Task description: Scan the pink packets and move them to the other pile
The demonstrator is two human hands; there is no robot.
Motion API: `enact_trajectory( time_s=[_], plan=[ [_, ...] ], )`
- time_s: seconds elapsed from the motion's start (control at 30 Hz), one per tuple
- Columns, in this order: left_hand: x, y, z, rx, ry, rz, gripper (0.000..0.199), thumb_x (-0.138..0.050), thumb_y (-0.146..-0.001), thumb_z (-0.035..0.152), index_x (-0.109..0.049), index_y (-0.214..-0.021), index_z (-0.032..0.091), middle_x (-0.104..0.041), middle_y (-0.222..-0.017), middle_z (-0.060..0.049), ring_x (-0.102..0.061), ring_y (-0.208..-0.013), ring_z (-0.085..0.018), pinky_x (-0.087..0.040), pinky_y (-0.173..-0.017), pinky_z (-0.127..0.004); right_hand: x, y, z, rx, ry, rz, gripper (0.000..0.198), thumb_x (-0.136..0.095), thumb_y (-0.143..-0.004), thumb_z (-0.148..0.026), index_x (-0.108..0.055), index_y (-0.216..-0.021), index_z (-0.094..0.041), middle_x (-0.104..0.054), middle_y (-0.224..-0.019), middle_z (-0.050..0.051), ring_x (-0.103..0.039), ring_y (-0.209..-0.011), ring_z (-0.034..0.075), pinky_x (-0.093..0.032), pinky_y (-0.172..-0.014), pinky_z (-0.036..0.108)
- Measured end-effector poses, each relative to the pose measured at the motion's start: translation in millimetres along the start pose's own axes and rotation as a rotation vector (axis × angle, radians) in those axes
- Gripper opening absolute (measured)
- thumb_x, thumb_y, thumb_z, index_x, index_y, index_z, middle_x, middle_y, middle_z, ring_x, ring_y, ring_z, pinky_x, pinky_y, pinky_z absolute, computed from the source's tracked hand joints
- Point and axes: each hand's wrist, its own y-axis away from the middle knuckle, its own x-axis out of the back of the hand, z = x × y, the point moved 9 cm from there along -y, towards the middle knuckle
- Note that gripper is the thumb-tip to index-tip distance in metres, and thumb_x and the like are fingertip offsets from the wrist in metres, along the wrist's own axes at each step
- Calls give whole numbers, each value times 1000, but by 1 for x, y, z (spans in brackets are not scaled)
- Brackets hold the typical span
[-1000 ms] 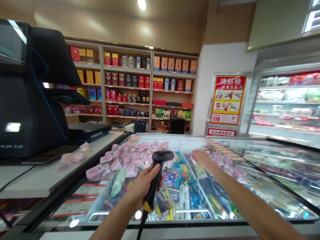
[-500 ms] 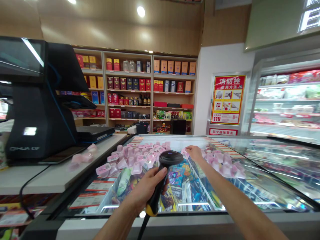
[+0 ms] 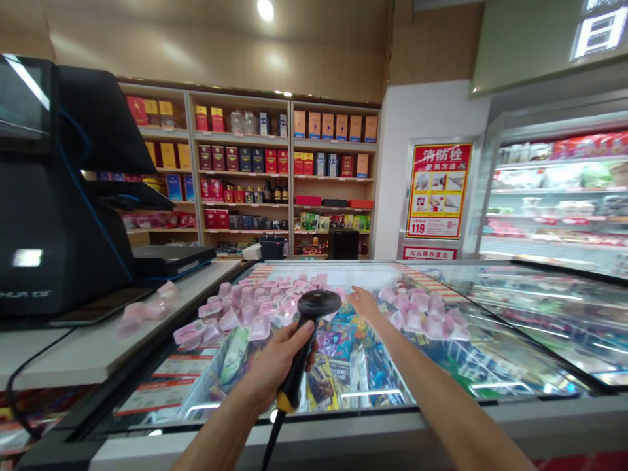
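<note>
My left hand (image 3: 283, 358) is wrapped round the handle of a black barcode scanner (image 3: 296, 366) with a yellow base and a cable. The scanner stands tilted over the freezer's glass top, its head (image 3: 318, 302) pointing away from me. My right hand (image 3: 364, 303) reaches out just right of the scanner head, its fingers closed on a small pink tub (image 3: 340, 294), partly hidden by the scanner. A large pile of pink tubs (image 3: 258, 327) lies on the glass at left. A smaller group of pink tubs (image 3: 426, 311) lies at right.
A black checkout terminal (image 3: 63, 196) stands on a white counter (image 3: 98, 350) at left, beside several more pink tubs (image 3: 147, 311). Under the freezer glass lie packaged goods (image 3: 338, 360). Beyond are shelves of boxes (image 3: 245, 160) and a red-and-yellow poster (image 3: 436, 190).
My right hand has moved left, bringing the pink tub close to the scanner head. The left hand keeps its grip on the scanner. The view has shifted slightly to the right.
</note>
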Motion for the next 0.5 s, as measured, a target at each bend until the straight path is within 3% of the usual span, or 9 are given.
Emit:
enact_trajectory(
  time_s=[0.13,0.23,0.3,0.4,0.5],
  plan=[
    [1,-8,-6,-10,11,-47,27,-52,-66,42,-48,-65,15,-51,-55,2,-46,-46,-7,-35,-47,-21,45,21,19,111,223,74,45,-46,-67,-39,-50,-107,-18,-53,-108,10,-46,-101,24,-35,-84,33],
    [-1,-13,-10,-25,12,-80,29,-52,-65,43,-48,-64,15,-51,-54,2,-45,-45,-7,-34,-46,-21,44,30,53,22,413,-107,42,-51,-60,-39,-56,-96,-19,-58,-97,10,-51,-92,27,-38,-74,36],
    [-4,-14,-11,-30,17,-92,30,-52,-65,45,-48,-64,15,-50,-53,3,-45,-44,-7,-34,-45,-21,39,31,64,2,465,-156,33,-48,-60,-32,-59,-89,-21,-61,-90,9,-54,-86,27,-39,-69,37],
    [-6,-13,-12,-23,13,-90,31,-52,-64,45,-48,-65,15,-50,-54,2,-45,-45,-7,-34,-46,-21,38,24,58,14,375,-54,33,-44,-63,-29,-58,-91,-20,-62,-86,9,-55,-83,25,-39,-69,36],
    [-8,-8,-8,-31,-13,-100,31,-50,-65,45,-48,-65,14,-49,-54,2,-44,-44,-7,-33,-45,-21,41,15,50,-74,8,103,39,-36,-70,-36,-53,-99,-17,-62,-85,9,-56,-80,22,-42,-67,32]
  ],
)
